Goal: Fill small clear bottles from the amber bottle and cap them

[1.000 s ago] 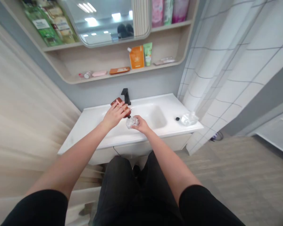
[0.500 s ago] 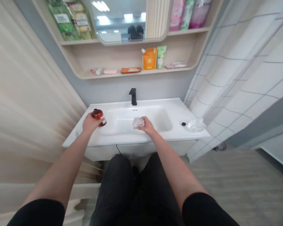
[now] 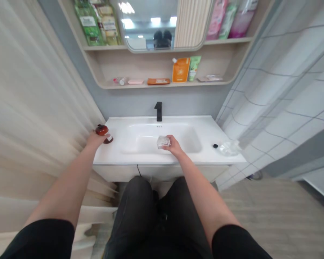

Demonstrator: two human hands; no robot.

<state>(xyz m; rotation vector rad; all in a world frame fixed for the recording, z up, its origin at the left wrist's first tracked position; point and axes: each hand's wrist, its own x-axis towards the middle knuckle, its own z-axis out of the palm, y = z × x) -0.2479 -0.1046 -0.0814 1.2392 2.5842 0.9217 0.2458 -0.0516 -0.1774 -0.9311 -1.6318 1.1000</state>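
Note:
My left hand (image 3: 96,139) is at the left end of the white sink counter, its fingers around a dark amber bottle (image 3: 103,133) with a small white label. My right hand (image 3: 175,146) sits over the basin of the white washbasin (image 3: 151,140). It grips a small clear square glass bottle (image 3: 163,142), which its fingers partly hide. A small black cap (image 3: 215,146) lies on the counter's right side, next to a crumpled piece of clear plastic wrap (image 3: 229,148).
A black faucet (image 3: 158,111) rises behind the basin. Above it, a wooden shelf (image 3: 164,83) holds toiletries below a mirror (image 3: 148,25). A beige curtain (image 3: 40,108) hangs on the left, and a grid-patterned white curtain (image 3: 283,90) hangs on the right.
My left hand has carried the amber bottle leftward, away from the faucet, to the counter's left end. My right hand has stayed over the basin with the clear bottle. The view has turned slightly.

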